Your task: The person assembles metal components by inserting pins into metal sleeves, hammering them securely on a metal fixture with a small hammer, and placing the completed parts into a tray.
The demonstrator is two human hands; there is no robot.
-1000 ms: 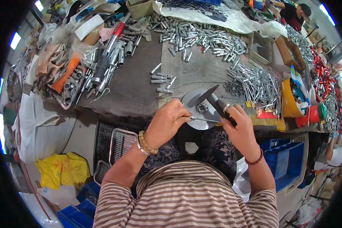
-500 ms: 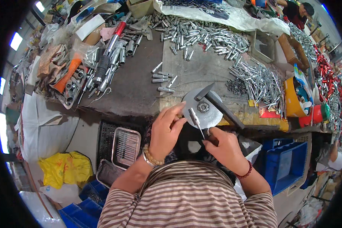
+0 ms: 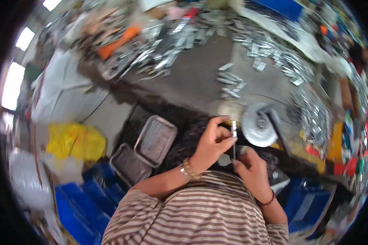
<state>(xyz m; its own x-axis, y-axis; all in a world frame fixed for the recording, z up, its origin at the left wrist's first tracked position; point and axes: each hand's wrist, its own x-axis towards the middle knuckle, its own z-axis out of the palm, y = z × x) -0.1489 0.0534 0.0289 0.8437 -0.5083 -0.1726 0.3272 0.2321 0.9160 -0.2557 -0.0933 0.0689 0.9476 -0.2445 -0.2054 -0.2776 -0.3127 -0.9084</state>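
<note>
A long grey workbench point(image 3: 192, 77) fills the upper half of the view, strewn with heaps of small bright metal parts point(image 3: 274, 57), with an orange tool point(image 3: 116, 41) lying near its far left end. Below the bench edge, on the person's left, sit two wire mesh trays point(image 3: 155, 139), a yellow bag point(image 3: 75, 141) and blue crates point(image 3: 75, 208). At the bench's near edge, on the right, stands a round metal disc fixture point(image 3: 255, 128) with a dark arm beside it.

Close in front of the striped shirt, the two hands meet over the lap. The left hand point(image 3: 210, 145), with a bead bracelet at the wrist, has its thumb and fingers closed around the upper part of a thin metal rod point(image 3: 234, 136), which it holds upright with a small bright piece at the top end. The right hand point(image 3: 251, 169) sits just below, its fingertips pinched together at the rod's lower end; the frame is smeared with motion, so whether they grip the rod itself or a small part being fitted to it is hard to tell.

The step in hand looks like joining or adjusting a small part on the rod, held away from the disc fixture. The next move probably calls for keeping the rod steady in the left hand while the right works at its lower end with fine fingertip control.
</note>
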